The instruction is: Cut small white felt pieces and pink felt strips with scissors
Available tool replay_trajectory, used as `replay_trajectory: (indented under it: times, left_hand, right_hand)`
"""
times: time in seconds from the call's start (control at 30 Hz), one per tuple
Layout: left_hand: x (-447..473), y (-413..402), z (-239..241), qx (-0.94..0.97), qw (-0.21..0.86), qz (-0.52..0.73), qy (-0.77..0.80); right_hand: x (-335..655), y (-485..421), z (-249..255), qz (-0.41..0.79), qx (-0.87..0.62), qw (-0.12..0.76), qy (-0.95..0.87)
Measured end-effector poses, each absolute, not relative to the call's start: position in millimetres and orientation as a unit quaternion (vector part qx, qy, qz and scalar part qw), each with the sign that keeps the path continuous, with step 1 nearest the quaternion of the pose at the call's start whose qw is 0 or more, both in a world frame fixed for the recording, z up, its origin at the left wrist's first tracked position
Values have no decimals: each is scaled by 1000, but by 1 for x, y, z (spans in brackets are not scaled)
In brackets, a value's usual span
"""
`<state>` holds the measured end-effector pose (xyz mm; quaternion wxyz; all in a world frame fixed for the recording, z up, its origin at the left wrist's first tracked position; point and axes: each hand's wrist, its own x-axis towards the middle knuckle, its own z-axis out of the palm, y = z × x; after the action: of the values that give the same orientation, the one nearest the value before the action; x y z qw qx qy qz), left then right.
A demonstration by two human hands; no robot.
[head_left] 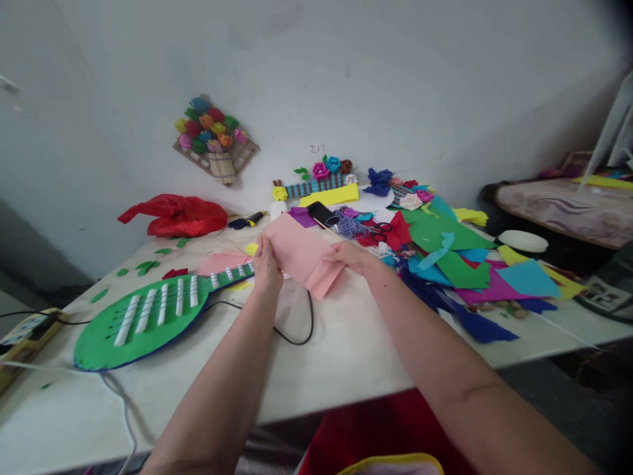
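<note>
A sheet of pink paper [299,247] is held up over the middle of the table, tilted and with a fold near its lower right edge. My left hand [268,267] grips its left edge between thumb and fingers. At the right edge, my right hand [352,256] pinches the paper near the fold. Left of my left hand lies a green paper lute-shaped craft [143,316] with white strips across it, its neck reaching close to my wrist. Another pink paper piece [222,261] rests flat behind that neck.
Scissors [380,231], purple yarn [350,225] and a phone [322,214] lie behind the paper. Many coloured paper pieces [440,227] cover the right side. A red plastic bag [182,216] sits at back left. A black cable [311,323] loops across the table [356,356].
</note>
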<state>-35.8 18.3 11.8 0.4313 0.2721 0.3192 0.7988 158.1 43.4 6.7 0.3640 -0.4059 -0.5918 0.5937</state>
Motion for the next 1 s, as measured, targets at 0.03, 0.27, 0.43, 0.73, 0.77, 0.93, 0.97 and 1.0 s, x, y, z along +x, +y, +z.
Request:
replay_trajectory:
  times: [0.03, 0.27, 0.43, 0.73, 0.77, 0.93, 0.97, 1.0]
  left_hand:
    - [-36, 19, 11, 268, 429, 801, 320]
    - [-46, 16, 12, 285, 505, 746, 327]
    - [-66, 11, 25, 293, 595, 670, 333]
    - [-79, 5, 28, 419, 593, 488, 485]
    - [-77, 5, 27, 436, 587, 467, 498]
    - [-66, 5, 22, 468, 533, 500, 497]
    - [-62, 6, 21, 470, 525, 509, 494]
    - [-59, 7, 20, 471, 513, 516, 498]
  right_hand:
    - [158, 45, 6, 588, -417, 388, -575]
    - [170, 50, 11, 569, -424, 435, -555]
    - [182, 49, 14, 549, -439, 394, -592]
    - [179, 44, 19, 501, -431, 281, -696]
    - [178, 43, 20, 489, -434, 272, -706]
    - [179, 49, 17, 449, -424, 256, -744]
    - [180, 51, 15, 438, -428, 261, -746]
    - [181, 53, 13, 425, -436, 271, -745]
